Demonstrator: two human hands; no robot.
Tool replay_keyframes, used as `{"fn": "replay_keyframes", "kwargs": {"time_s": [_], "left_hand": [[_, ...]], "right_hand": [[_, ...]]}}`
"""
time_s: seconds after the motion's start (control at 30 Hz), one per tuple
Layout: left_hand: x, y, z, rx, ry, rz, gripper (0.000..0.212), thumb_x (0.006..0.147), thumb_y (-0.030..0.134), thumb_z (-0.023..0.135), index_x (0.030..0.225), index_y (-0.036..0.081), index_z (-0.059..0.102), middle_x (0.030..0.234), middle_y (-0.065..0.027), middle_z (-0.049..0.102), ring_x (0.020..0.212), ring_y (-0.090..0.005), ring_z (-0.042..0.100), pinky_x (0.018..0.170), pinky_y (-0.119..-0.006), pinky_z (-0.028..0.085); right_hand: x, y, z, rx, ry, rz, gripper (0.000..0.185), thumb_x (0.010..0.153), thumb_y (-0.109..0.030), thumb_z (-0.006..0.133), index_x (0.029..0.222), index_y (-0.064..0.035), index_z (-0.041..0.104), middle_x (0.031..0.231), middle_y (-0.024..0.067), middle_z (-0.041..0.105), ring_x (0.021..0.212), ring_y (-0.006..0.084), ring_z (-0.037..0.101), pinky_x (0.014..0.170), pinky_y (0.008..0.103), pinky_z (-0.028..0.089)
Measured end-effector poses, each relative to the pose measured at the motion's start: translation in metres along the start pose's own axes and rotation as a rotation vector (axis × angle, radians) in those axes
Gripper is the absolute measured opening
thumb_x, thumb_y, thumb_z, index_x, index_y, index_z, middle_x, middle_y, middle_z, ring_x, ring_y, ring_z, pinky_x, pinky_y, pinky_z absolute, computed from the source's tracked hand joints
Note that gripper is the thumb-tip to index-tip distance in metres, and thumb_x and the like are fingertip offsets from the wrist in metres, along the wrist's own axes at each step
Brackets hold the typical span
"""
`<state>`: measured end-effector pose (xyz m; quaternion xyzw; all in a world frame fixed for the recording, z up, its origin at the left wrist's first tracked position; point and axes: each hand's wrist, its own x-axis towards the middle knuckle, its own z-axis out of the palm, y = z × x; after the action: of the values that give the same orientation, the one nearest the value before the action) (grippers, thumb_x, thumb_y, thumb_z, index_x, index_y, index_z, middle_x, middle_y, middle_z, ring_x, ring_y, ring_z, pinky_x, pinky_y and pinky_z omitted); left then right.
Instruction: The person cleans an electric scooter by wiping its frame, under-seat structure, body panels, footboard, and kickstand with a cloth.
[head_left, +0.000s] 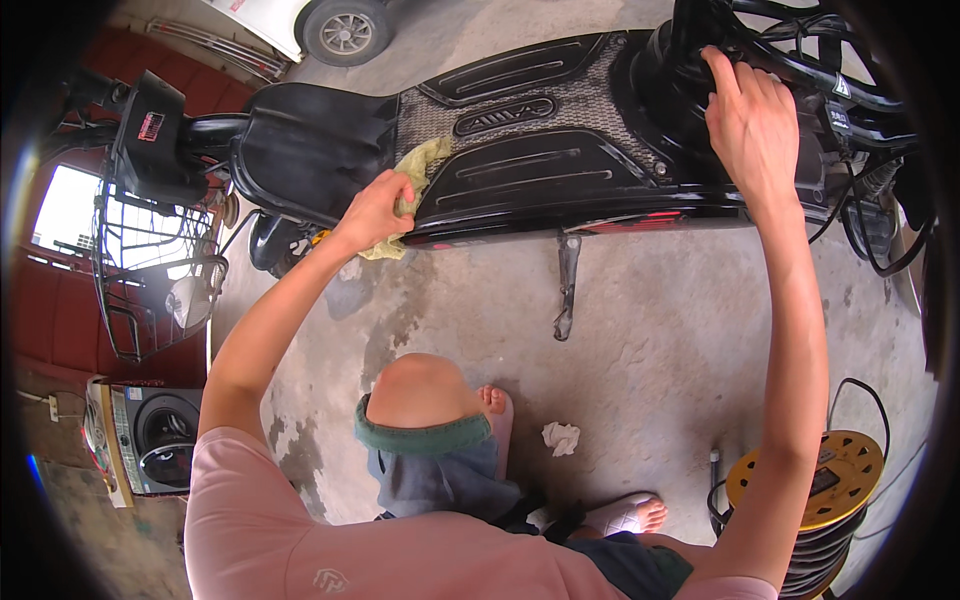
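Observation:
A black electric scooter (525, 154) stands across the upper part of the view, its textured footboard before me. My left hand (380, 210) grips a yellow-green cloth (420, 169), which lies against the near left edge of the footboard. At the upper right, my right hand (751, 120) rests on the black body below the seat frame, index finger extended; its fingertips are partly lost against the dark parts, and no held object shows. A metal kickstand (568, 285) points down from the scooter's near side. The front wire basket (154, 262) is at the left.
A crumpled white tissue (561, 438) lies on the concrete floor near my feet. At the lower right is a yellow cable reel (855, 469) with black cable. A washing machine (161, 439) stands at the left, and a white vehicle's wheel (345, 31) shows at the top.

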<state>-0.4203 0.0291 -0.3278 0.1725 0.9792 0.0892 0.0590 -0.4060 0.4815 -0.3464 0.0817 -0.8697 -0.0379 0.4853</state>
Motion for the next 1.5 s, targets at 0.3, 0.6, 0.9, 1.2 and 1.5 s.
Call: {"fn": "replay_keyframes", "kwargs": {"time_s": [0.3,0.6,0.9,1.2,1.5], "left_hand": [[0.039,0.018,0.000,0.084,0.045,0.213,0.021,0.070,0.009,0.065,0.083,0.006,0.049,0.081,-0.0118,0.055,0.072,-0.0328,0.056,0.064,-0.040,0.045],[0.089,0.032,-0.007,0.152,0.050,0.559,0.016,0.074,0.003,0.061,0.088,0.006,0.053,0.079,-0.0101,0.056,0.067,-0.0287,0.056,0.061,-0.037,0.045],[0.117,0.091,0.002,0.210,0.057,0.740,0.017,0.076,0.005,0.060,0.091,0.007,0.052,0.083,-0.0106,0.058,0.074,-0.0333,0.059,0.063,-0.042,0.046],[0.147,0.167,0.013,0.274,-0.014,0.968,0.019,0.076,-0.002,0.058,0.091,0.006,0.050,0.085,-0.0117,0.055,0.080,-0.0334,0.057,0.066,-0.041,0.047],[0.164,0.195,0.017,0.276,-0.259,1.048,0.018,0.074,-0.001,0.059,0.089,0.004,0.051,0.082,-0.0106,0.055,0.077,-0.0319,0.058,0.062,-0.041,0.047]], "right_hand": [[-0.001,-0.002,0.001,-0.009,0.044,0.028,0.044,0.074,-0.010,0.066,0.116,-0.0129,0.054,0.076,0.0044,0.053,0.076,0.0209,0.057,0.072,0.0353,0.043],[0.005,-0.009,-0.007,-0.026,-0.019,0.051,0.042,0.079,-0.015,0.065,0.119,-0.0131,0.054,0.079,0.0045,0.056,0.079,0.0220,0.057,0.076,0.0358,0.043],[0.007,-0.010,-0.006,-0.036,-0.008,0.074,0.039,0.079,-0.020,0.067,0.116,-0.0134,0.055,0.077,0.0038,0.056,0.077,0.0215,0.057,0.073,0.0354,0.043],[0.005,-0.012,-0.008,-0.064,-0.027,0.068,0.042,0.078,-0.025,0.070,0.115,-0.0135,0.055,0.078,0.0037,0.056,0.077,0.0211,0.058,0.073,0.0356,0.043],[0.006,-0.010,0.001,-0.020,0.001,0.104,0.046,0.075,-0.031,0.073,0.114,-0.0138,0.055,0.074,0.0026,0.056,0.075,0.0207,0.058,0.072,0.0349,0.042]]}}
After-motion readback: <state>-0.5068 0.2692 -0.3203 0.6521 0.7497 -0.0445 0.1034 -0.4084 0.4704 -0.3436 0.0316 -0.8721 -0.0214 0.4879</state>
